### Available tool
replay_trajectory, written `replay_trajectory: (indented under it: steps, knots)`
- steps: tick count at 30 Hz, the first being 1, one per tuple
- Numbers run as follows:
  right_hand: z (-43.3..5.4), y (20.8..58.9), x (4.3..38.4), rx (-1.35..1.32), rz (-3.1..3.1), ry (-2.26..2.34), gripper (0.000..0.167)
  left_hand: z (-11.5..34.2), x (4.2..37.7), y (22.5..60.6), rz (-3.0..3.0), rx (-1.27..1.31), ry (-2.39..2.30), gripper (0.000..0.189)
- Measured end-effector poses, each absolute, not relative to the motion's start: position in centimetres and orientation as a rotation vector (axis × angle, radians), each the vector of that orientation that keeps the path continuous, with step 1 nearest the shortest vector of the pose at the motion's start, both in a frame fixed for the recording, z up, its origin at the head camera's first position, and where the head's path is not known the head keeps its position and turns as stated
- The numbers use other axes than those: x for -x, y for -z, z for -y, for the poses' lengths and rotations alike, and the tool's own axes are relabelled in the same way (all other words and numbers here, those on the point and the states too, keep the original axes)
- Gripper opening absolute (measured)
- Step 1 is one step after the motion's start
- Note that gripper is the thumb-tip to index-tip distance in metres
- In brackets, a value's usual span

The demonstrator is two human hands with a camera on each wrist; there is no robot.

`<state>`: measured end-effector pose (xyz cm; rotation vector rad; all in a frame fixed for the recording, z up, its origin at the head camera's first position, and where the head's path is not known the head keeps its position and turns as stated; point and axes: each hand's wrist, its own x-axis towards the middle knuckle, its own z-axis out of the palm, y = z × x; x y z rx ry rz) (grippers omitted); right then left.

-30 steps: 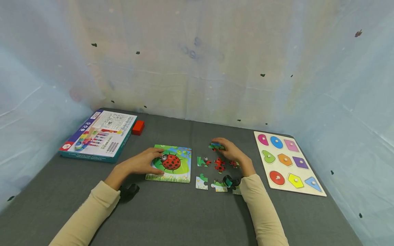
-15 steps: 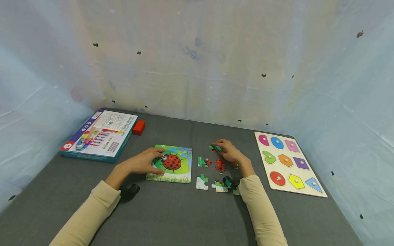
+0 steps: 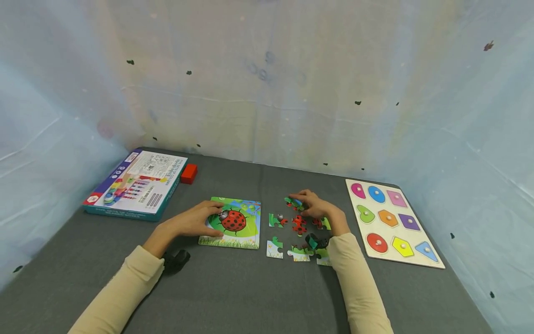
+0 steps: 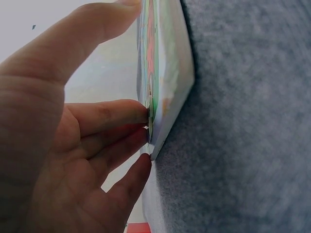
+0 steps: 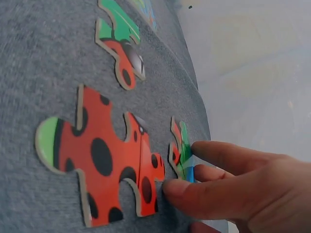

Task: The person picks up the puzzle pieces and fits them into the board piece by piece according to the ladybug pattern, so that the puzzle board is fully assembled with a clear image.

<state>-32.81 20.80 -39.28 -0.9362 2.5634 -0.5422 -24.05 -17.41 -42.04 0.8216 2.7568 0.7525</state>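
Observation:
My left hand (image 3: 193,220) rests on the ladybug puzzle board (image 3: 251,232), fingers and thumb spread over its left part. In the left wrist view its fairly straight fingers (image 4: 114,116) touch the board's face (image 4: 151,63). My right hand (image 3: 317,206) is at the back of the loose pieces and pinches a green, red and blue puzzle piece (image 5: 184,150) between thumb and fingers. That piece is tilted on the cloth side. In front of the hand lies a red spotted piece (image 5: 99,150); a green piece with part of the ladybug's head (image 5: 129,53) lies beside it.
Several more pieces (image 3: 274,248) lie in loose rows between the board and my right arm. A shape board with knobs (image 3: 362,241) lies at the right. At the back left are a flat toy box (image 3: 156,162) and a red block (image 3: 189,174). Plastic sheeting (image 3: 250,93) rises behind.
My right hand has shifted slightly right, and the piece at its fingertips has turned and tilted. More of the right-hand pieces shows now. The left hand and board stay put.

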Motion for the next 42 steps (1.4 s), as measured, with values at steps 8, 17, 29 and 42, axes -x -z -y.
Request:
replay_trajectory:
  steps: [8,17,29,42]
  knots:
    - [-21.0,39.5,33.2,0.876,-2.518,0.638,0.059,17.4,24.1,42.1,-2.761,-0.838,-0.751,0.078]
    - [-21.2,40.1,33.3,0.931,-2.592,0.631,0.054,17.4,23.9,41.9,-2.762,-0.834,-0.755,0.078]
    - [-21.1,40.2,33.2,0.997,-2.629,0.622,0.053,17.4,23.9,42.0,-2.774,-0.828,-0.746,0.077]
    - [-17.0,39.6,32.2,1.204,-2.607,0.680,0.057,17.5,24.0,42.1,-2.775,-0.864,-0.753,0.070]
